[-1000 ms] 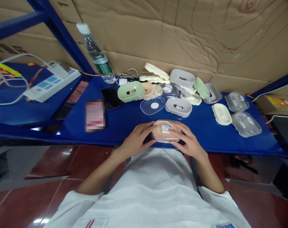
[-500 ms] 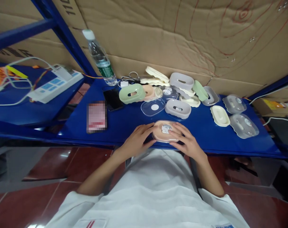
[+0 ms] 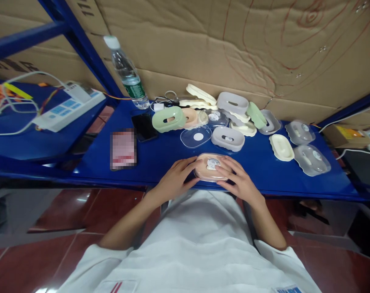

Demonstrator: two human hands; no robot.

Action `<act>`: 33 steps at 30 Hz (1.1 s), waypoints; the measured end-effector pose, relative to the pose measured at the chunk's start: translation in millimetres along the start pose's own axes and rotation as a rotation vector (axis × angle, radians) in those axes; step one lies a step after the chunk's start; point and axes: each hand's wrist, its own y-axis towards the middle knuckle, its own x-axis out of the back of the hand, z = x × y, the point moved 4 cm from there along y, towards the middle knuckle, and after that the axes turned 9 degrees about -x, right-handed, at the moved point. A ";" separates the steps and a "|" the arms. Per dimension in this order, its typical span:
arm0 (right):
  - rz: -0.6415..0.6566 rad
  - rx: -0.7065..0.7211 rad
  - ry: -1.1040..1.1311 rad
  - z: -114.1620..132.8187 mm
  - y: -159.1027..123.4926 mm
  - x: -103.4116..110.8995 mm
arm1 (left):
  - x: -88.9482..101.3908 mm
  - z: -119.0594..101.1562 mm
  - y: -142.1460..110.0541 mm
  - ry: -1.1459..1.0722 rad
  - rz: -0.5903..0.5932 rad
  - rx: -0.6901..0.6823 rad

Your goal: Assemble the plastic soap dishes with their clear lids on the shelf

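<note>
A peach soap box (image 3: pixel 207 172) under a clear lid, with a round pale label on top, lies at the front edge of the blue table. My left hand (image 3: pixel 178 176) grips its left end, fingers on the lid's rim and thumb low at the near corner. On the right end rests my right hand (image 3: pixel 238 179), its fingers over the lid and its thumb along the near side. Just beyond the box sit a grey soap box (image 3: pixel 227 138) and a loose clear lid (image 3: pixel 195 137) with a white round label.
Behind is a pile with a green soap dish (image 3: pixel 169 119) and cream trays. Lidded grey boxes (image 3: pixel 312 159) and a cream tray (image 3: pixel 281 147) are at right. A bottle (image 3: pixel 133 83), a phone (image 3: pixel 144 126) and a blurred-out packet (image 3: pixel 123 149) stand left. Cardboard (image 3: pixel 179 40) walls the back.
The view has shifted very slightly. Both hands stay on the peach soap box, and nothing else has visibly moved.
</note>
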 end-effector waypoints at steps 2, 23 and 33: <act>0.008 -0.037 -0.012 -1.4 -0.1 -1.8 | -0.3 0.2 -0.4 0.001 -0.004 -0.005; -0.454 -0.738 -0.240 -62.7 -131.3 129.5 | -1.7 -2.0 0.7 0.062 0.040 -0.064; -0.511 -0.985 -0.585 -97.7 -198.8 173.1 | -2.0 -2.6 1.2 0.098 0.035 -0.097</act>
